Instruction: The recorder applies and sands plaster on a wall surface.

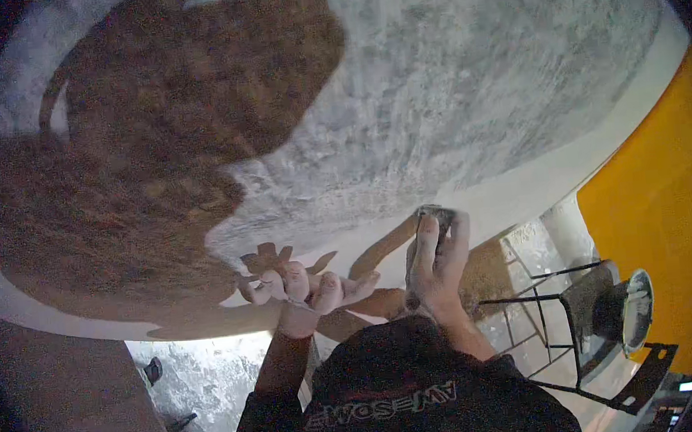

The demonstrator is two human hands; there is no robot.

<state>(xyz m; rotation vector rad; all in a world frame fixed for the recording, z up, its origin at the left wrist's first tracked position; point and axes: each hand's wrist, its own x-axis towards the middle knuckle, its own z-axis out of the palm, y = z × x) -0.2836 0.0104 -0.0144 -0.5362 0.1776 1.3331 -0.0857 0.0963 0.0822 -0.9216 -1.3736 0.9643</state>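
A broad pale surface is spreading across the upper view, its lower edge bowing toward the person. Cloudy grey and white streaks are covering its middle, a smoother white margin is running along the bottom, and its left side is lying in deep brown shade. A small dark grey block is standing roughly upright between the right hand's fingers, its top end showing near the margin; whether it is touching the surface is hard to tell.
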